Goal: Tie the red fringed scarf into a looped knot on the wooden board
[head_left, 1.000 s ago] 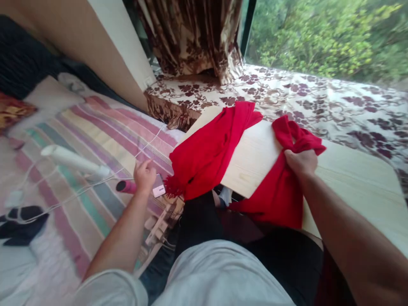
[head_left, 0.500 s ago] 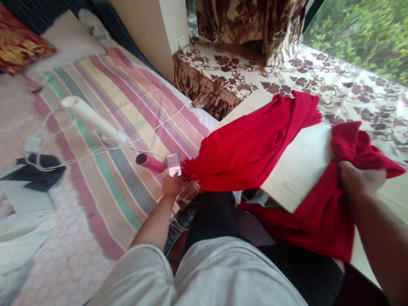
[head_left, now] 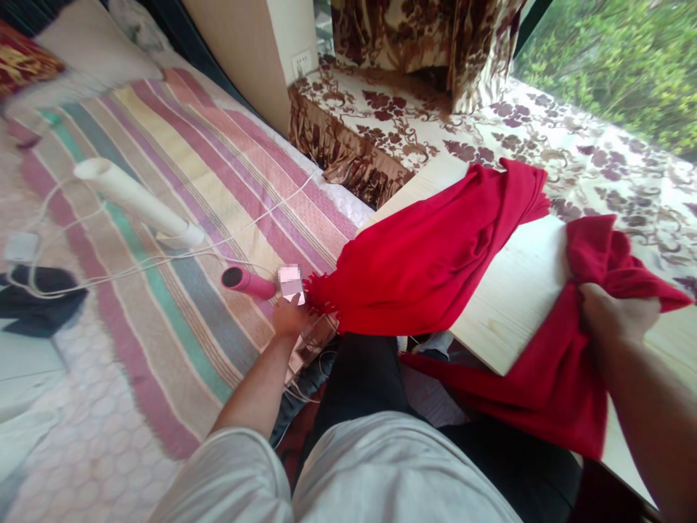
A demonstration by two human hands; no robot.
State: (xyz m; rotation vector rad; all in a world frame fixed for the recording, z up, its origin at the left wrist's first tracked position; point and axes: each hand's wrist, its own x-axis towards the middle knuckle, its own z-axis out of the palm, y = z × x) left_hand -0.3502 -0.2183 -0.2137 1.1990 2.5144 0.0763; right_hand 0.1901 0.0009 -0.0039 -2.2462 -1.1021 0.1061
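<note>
A red fringed scarf (head_left: pixel 419 254) lies over a pale wooden board, and part of it drops below the board's near edge. My right hand (head_left: pixel 621 312) is closed around a bunched part of this scarf at the right. On the left, a small phone (head_left: pixel 291 282) with a lit, partly blurred screen lies at the bed's edge beside the scarf's fringe. One finger of my left hand (head_left: pixel 288 317) is stretched onto the lower part of its screen; the other fingers are mostly hidden. Just left of the phone lies a pink bottle (head_left: pixel 249 282) with a dark end.
The wooden board (head_left: pixel 517 298) spans my right side, beside a floral-covered window ledge (head_left: pixel 375 102). On the striped bed cover (head_left: pixel 212 349) lie a white tube-shaped lamp (head_left: pixel 139 200) and white cables. A dark cloth (head_left: pixel 46 301) lies at far left.
The display on the phone has changed, with my left finger still at its lower part. The bed and its items have shifted left in view. My right hand keeps its grip on the scarf.
</note>
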